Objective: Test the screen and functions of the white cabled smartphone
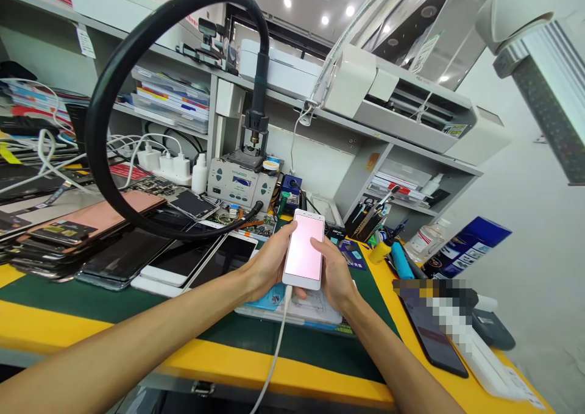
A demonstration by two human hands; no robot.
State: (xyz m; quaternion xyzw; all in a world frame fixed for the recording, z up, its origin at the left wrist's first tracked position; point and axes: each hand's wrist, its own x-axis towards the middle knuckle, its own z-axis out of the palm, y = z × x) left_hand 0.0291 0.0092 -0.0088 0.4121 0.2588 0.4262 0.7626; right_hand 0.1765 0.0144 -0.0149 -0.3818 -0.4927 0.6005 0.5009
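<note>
While left hand [269, 263] and right hand [337, 274] grip phone [301, 252] by edges, green mat [247, 337] showing toward yellow border [237, 363]

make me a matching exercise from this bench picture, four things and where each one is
1. lit phone
2. front white cable
3. black hose
4. clear bottle

a. hangs from the lit phone's lower end
b. beside the dark blue box
c. between left hand and right hand
d. loops over the bench's left side

1-c; 2-a; 3-d; 4-b
</note>
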